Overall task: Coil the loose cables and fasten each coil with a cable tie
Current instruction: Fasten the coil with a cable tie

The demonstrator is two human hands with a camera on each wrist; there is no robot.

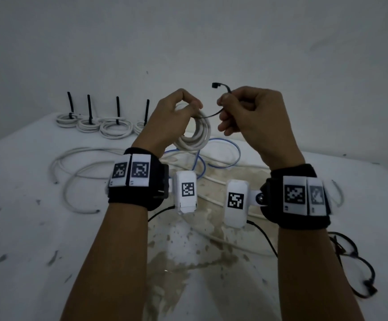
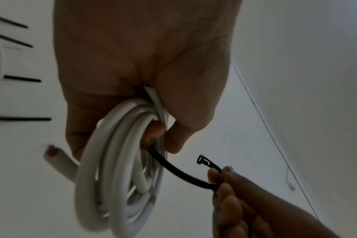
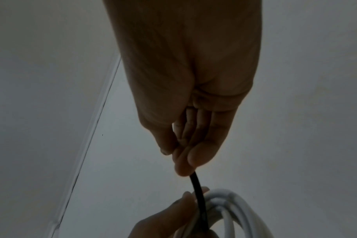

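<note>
My left hand [image 1: 176,112] grips a white cable coil [image 1: 197,135] at its top, held up above the table; the coil [image 2: 116,177] hangs below the fingers in the left wrist view. A black cable tie [image 1: 220,98] runs from the coil to my right hand [image 1: 246,110], which pinches it near its square head [image 2: 201,160]. The tie's strap [image 3: 198,188] passes between my left fingertips and the coil [image 3: 230,209]. A cut cable end [image 2: 55,156] sticks out to the left of the coil.
Several tied white coils [image 1: 111,128] with upright black tie tails stand at the back left of the white table [image 1: 26,228]. Loose white cables [image 1: 77,172] and a blue cable [image 1: 211,158] lie under my hands. Black wires and eyeglasses [image 1: 350,262] sit at the right.
</note>
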